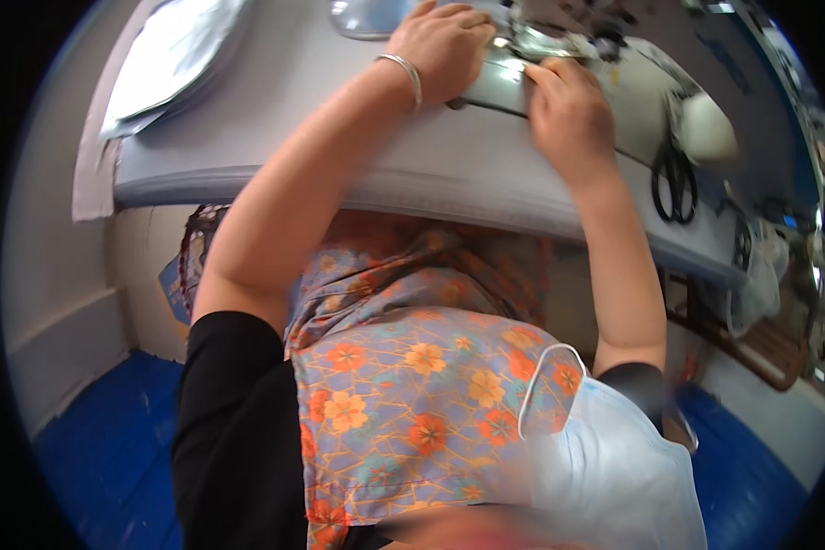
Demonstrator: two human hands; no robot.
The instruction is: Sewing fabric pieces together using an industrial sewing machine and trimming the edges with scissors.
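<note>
At the top of the head view a sewing machine (651,92) stands on a grey table, its metal plate (502,84) lying between my hands. My left hand (445,50), with a silver bangle at the wrist, rests left of the needle area. Its fingers are bent and close together, their tips partly hidden. Close to the presser foot area, my right hand (570,115) has thumb and forefinger pinched together. Whatever either hand grips is too small or hidden to make out. Black-handled scissors (674,188) lie right of my right wrist.
A clear plastic piece (368,20) lies beyond my left forearm. Papers in a plastic sleeve (174,60) sit at the table's far left. The padded front edge (412,191) runs below my forearms. A clear plastic bag (761,280) hangs at the right.
</note>
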